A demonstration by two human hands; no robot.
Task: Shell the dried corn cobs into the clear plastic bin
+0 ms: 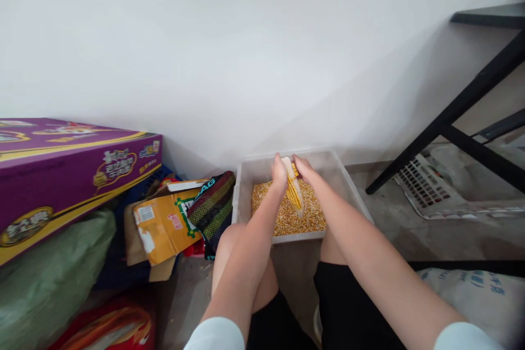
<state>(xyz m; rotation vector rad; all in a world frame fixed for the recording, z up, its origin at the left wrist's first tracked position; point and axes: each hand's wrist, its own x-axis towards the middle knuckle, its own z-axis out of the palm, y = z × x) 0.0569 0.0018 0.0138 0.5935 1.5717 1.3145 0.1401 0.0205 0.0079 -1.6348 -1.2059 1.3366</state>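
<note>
A partly stripped corn cob (293, 192) slants over the bin, with rows of yellow kernels along it and pale bare cob showing at the top and down one side. My left hand (279, 171) is closed around its upper end from the left. From the right, my right hand (302, 168) is closed at the same end, its fingers against a patch of darker yellow kernels. Below both hands is a translucent plastic bin (348, 191) with a thick layer of loose corn kernels (301, 223). Some fingertips are hidden behind the cob and hands.
A purple printed carton (82, 164), a yellow flattened box (166, 227), a dark mesh bag (213, 205) and a green sack (53, 273) crowd the left. On the right are a black table leg (443, 120), a white plastic basket (426, 188) and a white sack (471, 295). A white wall (262, 54) stands behind.
</note>
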